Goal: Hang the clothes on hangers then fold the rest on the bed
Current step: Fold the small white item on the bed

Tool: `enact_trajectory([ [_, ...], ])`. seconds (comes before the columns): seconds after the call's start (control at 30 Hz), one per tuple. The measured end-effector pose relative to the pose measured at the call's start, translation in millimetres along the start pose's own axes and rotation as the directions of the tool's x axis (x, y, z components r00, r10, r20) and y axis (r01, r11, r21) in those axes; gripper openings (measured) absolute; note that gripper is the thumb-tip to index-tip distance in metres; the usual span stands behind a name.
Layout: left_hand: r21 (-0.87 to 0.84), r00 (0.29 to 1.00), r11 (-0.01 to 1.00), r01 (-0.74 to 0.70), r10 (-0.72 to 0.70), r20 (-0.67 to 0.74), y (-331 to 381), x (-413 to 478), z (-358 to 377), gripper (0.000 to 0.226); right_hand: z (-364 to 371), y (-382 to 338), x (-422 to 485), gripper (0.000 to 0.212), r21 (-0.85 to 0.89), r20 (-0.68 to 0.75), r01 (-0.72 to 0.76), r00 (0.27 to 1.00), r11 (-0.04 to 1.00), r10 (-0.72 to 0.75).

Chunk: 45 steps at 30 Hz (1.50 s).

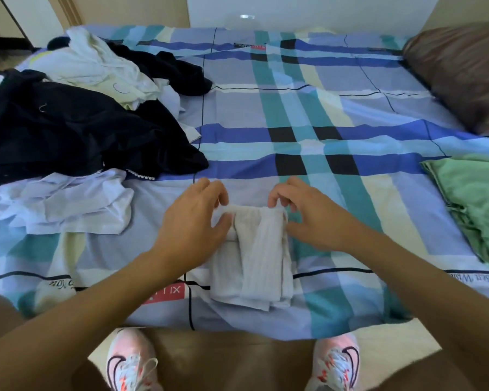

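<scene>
Garment (254, 255) between pile (68, 128), green cloth (474, 210)

brown pillow (463, 71) cut by the right edge, green garment (474, 210) too, dark clothes pile (54, 128) running off the left, shoes (130, 362) clipped at the bottom, folded white cloth (254, 255) top corner hidden under left hand (192, 218)

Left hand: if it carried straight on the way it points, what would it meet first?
The left hand pinches the far edge of the folded white garment. Beyond that, its line looks free over the plaid bedsheet, probably passing right of the dark clothes pile.
</scene>
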<state>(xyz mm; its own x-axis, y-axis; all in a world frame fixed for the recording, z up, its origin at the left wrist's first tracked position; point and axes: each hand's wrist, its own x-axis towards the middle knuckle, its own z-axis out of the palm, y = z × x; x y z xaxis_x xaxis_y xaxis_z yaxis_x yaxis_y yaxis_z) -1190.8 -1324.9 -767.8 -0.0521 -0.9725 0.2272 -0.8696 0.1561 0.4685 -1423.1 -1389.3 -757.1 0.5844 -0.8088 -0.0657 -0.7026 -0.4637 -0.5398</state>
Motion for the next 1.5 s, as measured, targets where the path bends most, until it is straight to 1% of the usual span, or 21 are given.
enact_trajectory([
  [0.03,-0.058,0.998,0.998,0.009,-0.006,0.062,2,-4,-4,0.016,-1,-1,-4,0.02,0.016,0.003,-0.014,1.0,1.0,0.014],
  [0.07,-0.131,0.983,0.988,0.08,-0.056,0.173,5,-10,-5,0.027,0,-3,-9,0.01,0.059,0.032,-0.066,0.997,0.996,0.064],
  [0.1,-0.179,0.949,0.97,0.166,-0.108,0.295,8,-17,-4,0.036,4,-4,-13,0.014,0.093,0.071,-0.131,0.99,0.987,0.124],
  [0.13,-0.184,0.908,0.955,0.233,-0.145,0.393,11,-23,-2,0.04,10,-4,-17,0.029,0.106,0.102,-0.188,0.979,0.976,0.177],
  [0.2,-0.21,0.86,0.925,0.317,-0.186,0.475,17,-33,7,0.038,24,-4,-23,0.049,0.11,0.104,-0.247,0.966,0.963,0.236],
  [0.3,-0.317,0.841,0.837,0.446,-0.269,0.47,25,-31,14,0.034,35,-2,-25,0.049,0.206,0.072,-0.261,0.965,0.943,0.251],
  [0.4,-0.423,0.82,0.736,0.528,-0.314,0.478,24,-27,9,0.032,31,6,-25,0.043,0.351,0.146,-0.31,0.95,0.884,0.275],
  [0.6,-0.46,0.81,0.699,0.547,-0.303,0.502,18,-31,-3,0.026,16,14,-32,0.044,0.415,0.288,-0.403,0.909,0.816,0.302],
  [0.73,-0.497,0.805,0.657,0.567,-0.316,0.502,23,-38,7,0.025,29,8,-33,0.035,0.411,0.262,-0.436,0.898,0.801,0.355],
  [0.8,-0.528,0.82,0.649,0.548,-0.292,0.492,27,-41,11,0.019,34,0,-33,0.043,0.44,0.203,-0.434,0.901,0.786,0.384],
  [0.83,-0.535,0.821,0.647,0.542,-0.274,0.5,29,-42,13,0.021,36,-5,-32,0.052,0.423,0.172,-0.432,0.901,0.797,0.397],
  [0.93,-0.532,0.828,0.675,0.511,-0.22,0.517,36,-46,23,0.038,41,-21,-32,0.07,0.218,0.099,-0.444,0.896,0.869,0.432],
  [1.03,-0.522,0.85,0.716,0.464,-0.193,0.49,43,-46,28,0.027,44,-25,-31,0.054,0.143,0.05,-0.455,0.89,0.879,0.453],
  [1.1,-0.526,0.837,0.681,0.51,-0.251,0.486,42,-43,27,0.034,42,-22,-31,0.044,0.124,0.04,-0.444,0.896,0.887,0.442],
  [1.17,-0.532,0.818,0.639,0.556,-0.305,0.489,40,-41,23,0.037,39,-19,-34,0.038,0.067,0.04,-0.411,0.912,0.909,0.409],
  [1.23,-0.562,0.798,0.574,0.595,-0.335,0.501,39,-40,21,0.032,38,-16,-40,0.032,-0.007,0.022,-0.402,0.915,0.916,0.402],
  [1.3,-0.597,0.769,0.487,0.637,-0.36,0.528,39,-40,19,0.027,37,-14,-47,0.037,-0.08,-0.066,-0.345,0.938,0.935,0.341],
  [1.33,-0.615,0.755,0.438,0.655,-0.362,0.546,38,-41,19,0.024,37,-13,-48,0.039,-0.063,-0.125,-0.239,0.965,0.969,0.23],
  [1.4,-0.643,0.729,0.344,0.684,-0.354,0.587,37,-40,17,0.023,36,-17,-51,0.042,0.008,-0.187,0.098,0.978,0.995,-0.095],
  [1.47,-0.645,0.715,0.308,0.699,-0.341,0.611,35,-39,15,0.024,40,-19,-54,0.044,-0.087,-0.11,0.343,0.93,0.935,-0.351],
  [1.5,-0.643,0.712,0.307,0.702,-0.336,0.617,34,-39,15,0.023,42,-19,-55,0.042,-0.14,-0.048,0.394,0.914,0.909,-0.403],
])
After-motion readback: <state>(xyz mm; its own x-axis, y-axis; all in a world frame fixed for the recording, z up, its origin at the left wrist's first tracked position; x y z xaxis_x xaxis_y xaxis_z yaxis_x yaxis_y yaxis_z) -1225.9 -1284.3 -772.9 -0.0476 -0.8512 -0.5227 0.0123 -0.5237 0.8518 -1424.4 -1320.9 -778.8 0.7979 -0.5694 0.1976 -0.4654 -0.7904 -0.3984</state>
